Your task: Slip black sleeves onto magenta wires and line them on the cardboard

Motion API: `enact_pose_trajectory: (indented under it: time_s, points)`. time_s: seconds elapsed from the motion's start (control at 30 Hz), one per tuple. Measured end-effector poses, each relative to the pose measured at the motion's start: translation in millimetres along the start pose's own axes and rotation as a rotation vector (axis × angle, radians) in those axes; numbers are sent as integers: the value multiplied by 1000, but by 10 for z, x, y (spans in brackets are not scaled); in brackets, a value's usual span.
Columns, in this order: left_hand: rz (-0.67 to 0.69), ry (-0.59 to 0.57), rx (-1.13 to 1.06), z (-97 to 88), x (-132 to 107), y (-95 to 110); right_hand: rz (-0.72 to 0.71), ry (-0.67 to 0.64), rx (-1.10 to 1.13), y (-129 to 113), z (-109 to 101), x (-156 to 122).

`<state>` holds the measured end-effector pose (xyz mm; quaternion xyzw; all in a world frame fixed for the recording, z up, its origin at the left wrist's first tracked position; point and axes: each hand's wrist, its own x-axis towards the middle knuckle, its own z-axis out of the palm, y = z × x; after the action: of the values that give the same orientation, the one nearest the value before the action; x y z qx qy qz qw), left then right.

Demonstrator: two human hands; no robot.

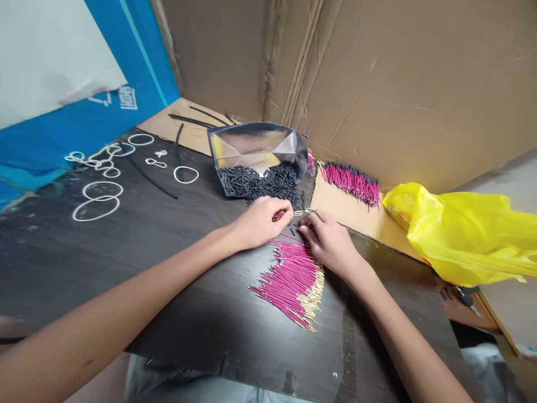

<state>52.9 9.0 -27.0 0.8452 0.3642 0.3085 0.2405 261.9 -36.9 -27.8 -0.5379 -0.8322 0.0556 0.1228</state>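
Note:
My left hand (268, 221) is closed around a few pink wires (278, 215), their gold metal ends sticking out to the right. Close to those ends, my right hand (325, 235) has its fingers curled in a pinch; what sits between them is too small to make out. Below both hands a fanned pile of pink wires (289, 274) lies on the dark table, gold tips to the right. Just behind my hands, an open box (260, 137) with a silvery inside holds many short black sleeves (251, 182), some spilled in front of it.
White rubber bands (97, 200) and long black tubes (155, 178) lie on the left. Pink wires with black ends (352, 183) rest on cardboard (356, 215) at the right, beside a yellow plastic bag (461, 235). Cardboard walls (398, 95) stand behind. Keys (465, 296) lie far right.

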Motion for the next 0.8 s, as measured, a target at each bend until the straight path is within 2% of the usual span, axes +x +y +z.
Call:
enact_pose_trajectory:
  time_s: [0.1,0.2,0.3,0.5,0.6,0.7,0.8]
  points:
    - [11,2,-5,16,4,-2,13,-16,-1,-91,-52,10]
    - [13,9,-1,17,12,-11,48,-59,-114,-212,-92,72]
    - [-6,13,2,5,22,-21,24,-121,-212,-285,-87,119]
    - [-10,5,-11,-6,26,-34,-9,-186,-362,-315,22,196]
    - [-22,-9,-34,-3,20,-38,3,-214,-360,-243,-3,232]
    - [-44,-28,-83,-17,11,-31,-19,-163,-166,-82,-115,159]
    - [-35,-76,-142,-43,-4,10,19,-46,297,76,-196,-62]
